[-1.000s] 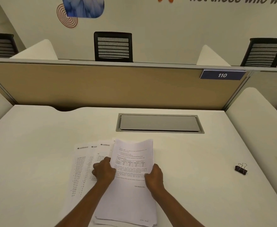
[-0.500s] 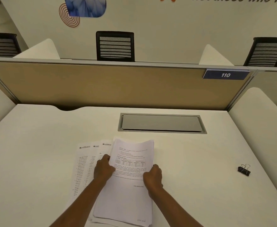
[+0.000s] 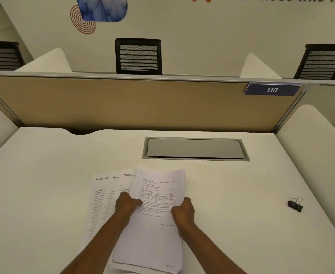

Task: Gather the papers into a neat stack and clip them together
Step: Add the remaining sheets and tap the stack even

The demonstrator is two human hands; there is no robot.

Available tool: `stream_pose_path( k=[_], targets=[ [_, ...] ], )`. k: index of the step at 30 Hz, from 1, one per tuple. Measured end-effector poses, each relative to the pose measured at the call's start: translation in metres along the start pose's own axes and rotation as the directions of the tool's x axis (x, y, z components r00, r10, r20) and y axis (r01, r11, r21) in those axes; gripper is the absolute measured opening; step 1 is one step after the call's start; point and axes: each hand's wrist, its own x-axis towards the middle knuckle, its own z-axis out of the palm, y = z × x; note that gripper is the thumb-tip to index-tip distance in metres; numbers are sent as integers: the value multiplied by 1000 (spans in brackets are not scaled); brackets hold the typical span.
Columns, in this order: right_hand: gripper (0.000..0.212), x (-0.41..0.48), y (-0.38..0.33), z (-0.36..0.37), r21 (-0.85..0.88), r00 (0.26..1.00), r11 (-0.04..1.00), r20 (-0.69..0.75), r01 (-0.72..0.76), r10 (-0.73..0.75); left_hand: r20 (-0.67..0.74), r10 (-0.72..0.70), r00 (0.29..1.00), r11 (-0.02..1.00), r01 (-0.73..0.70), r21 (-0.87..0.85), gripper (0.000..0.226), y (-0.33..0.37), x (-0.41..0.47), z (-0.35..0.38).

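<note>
Barely anything moved since a second ago: left hand and right hand still pinch the top stack of papers by its sides on the desk, a few sheets fanned left. Binder clip sits well off right.

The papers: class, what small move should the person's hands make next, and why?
Probably slide the fanned sheets rightward under the held pile. They stick out past the left hand, so nothing is square yet, and the binder clip lies untouched, away from the right hand.
</note>
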Motion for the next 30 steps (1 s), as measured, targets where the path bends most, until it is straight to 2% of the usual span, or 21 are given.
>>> stream_pose_path(
  k=[5, 9, 12, 15, 18, 22, 30],
  targets=[
    [46, -1, -1, -6, 138, 999, 990, 50, -20, 13, 35, 14, 999, 995, -11, -96, 39, 3, -6, -2],
    [35, 5, 0, -13, 289, 983, 945, 146, -151, 112, 53, 68, 996, 981, -57, -187, 36, 10, -14, -6],
    [34, 5, -1, -22, 323, 955, 921, 264, -218, 134, 190, 144, 971, 958, -89, -271, 41, 13, -21, -15],
    [33, 5, -2, -29, 319, 939, 922, 327, -219, 110, 354, 230, 906, 942, -115, -316, 54, 12, -30, -24],
    [34, 7, 0, -31, 283, 959, 949, 278, -140, 59, 403, 244, 882, 928, -92, -360, 60, 9, -36, -26],
    [29, -2, -1, -32, 228, 985, 973, 159, 35, -72, 390, 258, 884, 908, -85, -409, 67, 8, -43, -27],
    [23, -34, -5, -45, 206, 937, 932, 124, 297, -326, 397, 299, 868, 868, -74, -492, 78, 5, -56, -41]
  ],
)
